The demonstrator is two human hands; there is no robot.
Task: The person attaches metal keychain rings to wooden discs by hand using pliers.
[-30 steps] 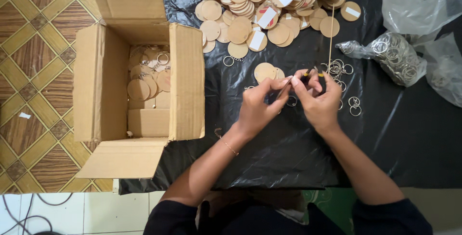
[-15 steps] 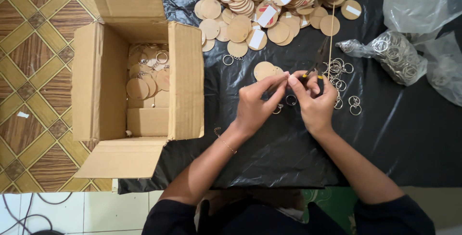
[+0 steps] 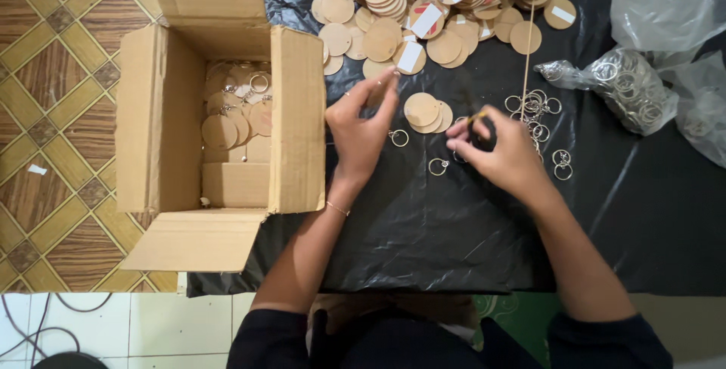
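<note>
Two hands work apart: the left hand (image 3: 361, 131) pinches a wooden disc (image 3: 384, 85) near the box (image 3: 296, 112), best dropped in gently, while the right hand (image 3: 495, 150) stays closed around a small tool (image 3: 478, 118).

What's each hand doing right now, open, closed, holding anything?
Left hand: closed on a wooden disc, edge-on.
Right hand: fingers curled around a small dark tool; grip partly hidden.
</note>
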